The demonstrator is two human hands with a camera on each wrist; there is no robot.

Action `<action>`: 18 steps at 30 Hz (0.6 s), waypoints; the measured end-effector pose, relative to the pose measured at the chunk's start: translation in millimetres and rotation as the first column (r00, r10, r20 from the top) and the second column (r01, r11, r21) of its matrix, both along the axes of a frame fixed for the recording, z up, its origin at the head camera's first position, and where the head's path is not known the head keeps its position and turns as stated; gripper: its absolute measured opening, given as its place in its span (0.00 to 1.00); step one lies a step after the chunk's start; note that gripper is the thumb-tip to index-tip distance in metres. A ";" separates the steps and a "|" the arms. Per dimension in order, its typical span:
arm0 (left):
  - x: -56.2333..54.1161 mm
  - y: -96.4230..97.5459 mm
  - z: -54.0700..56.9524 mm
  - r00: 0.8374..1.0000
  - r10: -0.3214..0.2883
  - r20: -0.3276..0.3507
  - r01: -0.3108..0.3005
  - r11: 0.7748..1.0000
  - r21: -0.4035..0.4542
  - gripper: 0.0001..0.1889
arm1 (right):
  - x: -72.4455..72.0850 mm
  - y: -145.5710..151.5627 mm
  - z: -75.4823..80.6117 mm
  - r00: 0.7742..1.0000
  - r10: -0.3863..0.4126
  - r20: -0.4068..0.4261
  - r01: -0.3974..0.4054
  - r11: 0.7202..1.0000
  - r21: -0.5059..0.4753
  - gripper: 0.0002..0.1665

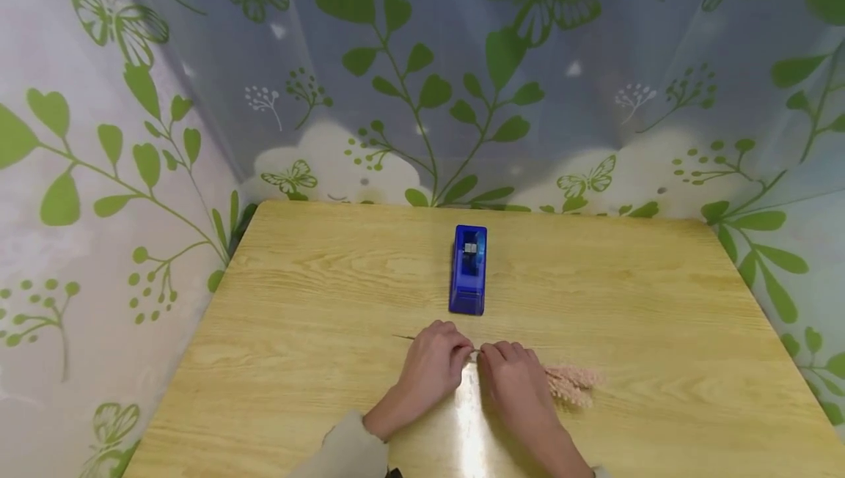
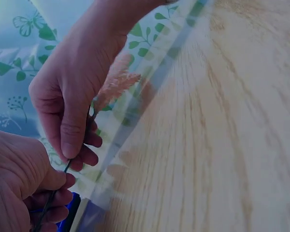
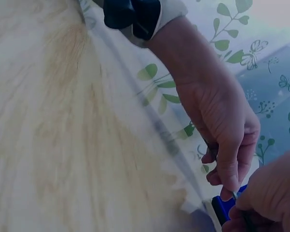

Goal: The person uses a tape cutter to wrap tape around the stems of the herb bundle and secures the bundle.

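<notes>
A thin dark stem with pink fluffy flower sprigs (image 1: pixel 571 381) at its right end runs through both hands. My left hand (image 1: pixel 436 357) pinches the stem between thumb and fingers, and the stem's bare tip (image 1: pixel 403 336) sticks out to its left. Close beside it, my right hand (image 1: pixel 518 383) pinches the same stem, with the flower head beyond the palm side. Only a short piece of stem (image 2: pixel 67 166) shows between the two hands in the left wrist view. The right wrist view shows the left hand (image 3: pixel 222 125) with thumb pressed to its fingers.
A blue tape dispenser (image 1: pixel 468 270) stands on the wooden table (image 1: pixel 330 273), just beyond the hands. Patterned curtains (image 1: pixel 409 97) with green leaves and butterflies border the table at the back and sides.
</notes>
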State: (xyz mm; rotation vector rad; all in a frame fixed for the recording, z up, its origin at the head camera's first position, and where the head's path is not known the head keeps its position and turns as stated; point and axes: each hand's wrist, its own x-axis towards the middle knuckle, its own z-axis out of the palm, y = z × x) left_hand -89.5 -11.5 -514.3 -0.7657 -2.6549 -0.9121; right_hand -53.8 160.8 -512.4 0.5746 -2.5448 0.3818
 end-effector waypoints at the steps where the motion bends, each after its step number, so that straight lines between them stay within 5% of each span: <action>1: -0.2 -0.4 -0.4 1.000 0.000 -0.005 0.000 1.000 0.001 0.04 | 1.0 -0.9 1.5 1.000 -0.006 0.017 0.006 1.000 0.023 0.06; 6: -0.9 -1.1 -1.6 1.000 -0.004 -0.004 0.004 1.000 0.024 0.04 | -4.9 1.8 10.6 0.982 0.006 0.189 -0.007 1.000 0.006 0.05; 12: -1.9 -2.2 -0.8 0.999 -0.012 0.039 0.010 0.998 0.055 0.04 | -19.1 11.0 17.5 0.887 0.077 0.455 -0.027 0.993 -0.116 0.09; 15: -1.7 -2.7 -0.9 0.998 -0.012 0.065 0.008 0.999 0.052 0.03 | -22.2 13.8 17.9 0.862 0.115 0.494 -0.036 0.985 -0.167 0.08; 18: -2.0 -2.5 -0.9 0.997 -0.002 0.082 -0.002 0.999 0.054 0.03 | -24.0 15.4 17.9 0.872 0.139 0.469 -0.049 0.979 -0.198 0.06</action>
